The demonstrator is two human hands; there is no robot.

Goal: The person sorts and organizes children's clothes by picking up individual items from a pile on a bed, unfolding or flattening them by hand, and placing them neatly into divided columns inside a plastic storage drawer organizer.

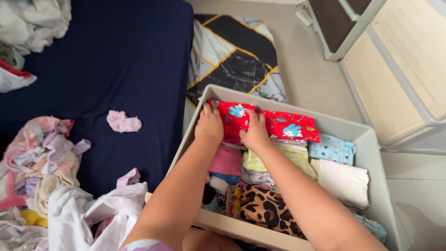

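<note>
Both forearms reach into the beige plastic drawer (371,139); left hand (209,124) and right hand (254,132) press flat on the red cartoon-print folded garment (283,125), lying crosswise along the far wall, extending rightward.

Hidden and cropped parts around the pale plastic drawer bin (371,139)

The left hand (209,124) and right hand (254,132) cover part of the red cartoon-print folded garment (288,125), their fingertips tucked out of sight. The bin's near corner, the leopard-print folded cloth (267,207) and the heap of pale laundry (60,204) run past the bottom edge.
</note>
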